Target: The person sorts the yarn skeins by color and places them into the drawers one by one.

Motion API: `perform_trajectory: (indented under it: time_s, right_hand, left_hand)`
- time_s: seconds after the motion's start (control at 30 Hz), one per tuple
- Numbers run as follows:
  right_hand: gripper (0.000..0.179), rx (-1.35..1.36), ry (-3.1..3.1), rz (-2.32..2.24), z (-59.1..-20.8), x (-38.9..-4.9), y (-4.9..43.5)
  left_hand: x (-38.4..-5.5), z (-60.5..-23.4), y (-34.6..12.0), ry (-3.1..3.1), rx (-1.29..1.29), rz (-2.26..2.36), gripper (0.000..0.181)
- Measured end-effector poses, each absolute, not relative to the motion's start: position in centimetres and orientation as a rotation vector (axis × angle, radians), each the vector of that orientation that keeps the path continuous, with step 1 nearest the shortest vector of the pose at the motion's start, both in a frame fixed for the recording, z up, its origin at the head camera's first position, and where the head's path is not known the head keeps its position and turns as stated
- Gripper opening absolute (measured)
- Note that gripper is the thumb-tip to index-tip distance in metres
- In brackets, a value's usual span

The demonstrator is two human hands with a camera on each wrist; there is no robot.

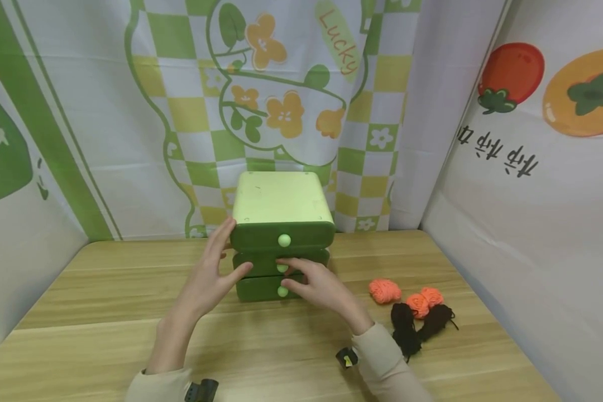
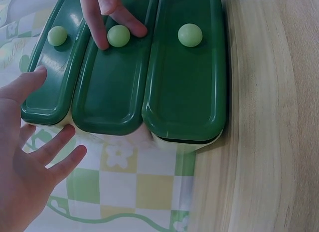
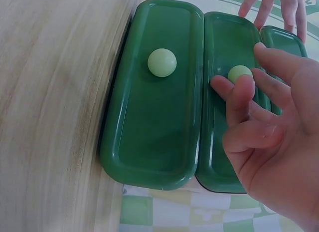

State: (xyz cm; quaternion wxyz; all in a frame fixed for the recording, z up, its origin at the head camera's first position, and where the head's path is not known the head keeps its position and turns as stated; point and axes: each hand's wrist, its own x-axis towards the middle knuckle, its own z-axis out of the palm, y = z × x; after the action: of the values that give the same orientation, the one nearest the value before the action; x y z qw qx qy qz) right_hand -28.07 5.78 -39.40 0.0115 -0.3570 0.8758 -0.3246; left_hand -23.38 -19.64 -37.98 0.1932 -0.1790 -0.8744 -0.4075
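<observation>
A small green chest of three drawers (image 1: pixel 283 198) stands against the curtain, with a round pale knob on each dark front. My right hand (image 1: pixel 321 285) is at the middle drawer, its thumb and fingers bent around the middle knob (image 2: pixel 118 36). My left hand (image 1: pixel 206 285) is spread at the chest's left side, fingertips by the top drawer (image 2: pixel 55 75) and thumb extended before the front. No thing is in the left palm. The bottom drawer (image 3: pixel 154 122) and its knob (image 3: pixel 162 62) are untouched.
Right of the chest on the wooden table (image 1: pixel 105 301) lie an orange yarn ball (image 1: pixel 384 291), another orange yarn bundle (image 1: pixel 424 302) and dark yarn skeins (image 1: pixel 407 329). A patterned curtain (image 1: pixel 281 111) hangs behind, and a printed sheet (image 1: pixel 532 212) stands at the right.
</observation>
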Motion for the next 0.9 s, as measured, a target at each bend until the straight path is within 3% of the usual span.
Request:
perform_trajectory:
  time_s: [0.77,0.9]
  right_hand:
    - [0.037,-1.156,2.676,-1.011,-38.5,-27.6,6.6]
    - [0.036,-1.157,2.633,-1.017,-38.2,-27.6,6.8]
  left_hand:
    - [-23.3,-38.1,-19.7,-2.456,-0.496,-1.13,0.09]
    - [-23.3,-38.0,-19.7,-2.468,-0.486,-1.147,0.083]
